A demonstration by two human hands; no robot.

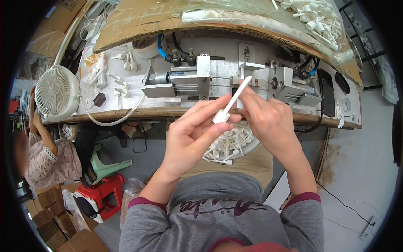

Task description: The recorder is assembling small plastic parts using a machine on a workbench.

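Observation:
My left hand [181, 140] pinches a white plastic cap with a long thin stem [237, 99] between thumb and fingers. The cap end sits at the fingertips and the stem tilts up to the right. Close beside the stem is my right hand [270, 122], fingers bent together at the metal clamping fixture [259, 82]; what they hold, if anything, is hidden. Below my hands, a bowl of similar white stemmed caps [235, 145] rests at my lap.
Pneumatic cylinders [184, 80] stand left of the fixture, with another metal block [289, 84] on its right. More caps lie on cardboard [317, 19] above. A white fan [56, 89] stands at left, near a seated person [52, 159]. A black phone [326, 92] lies at right.

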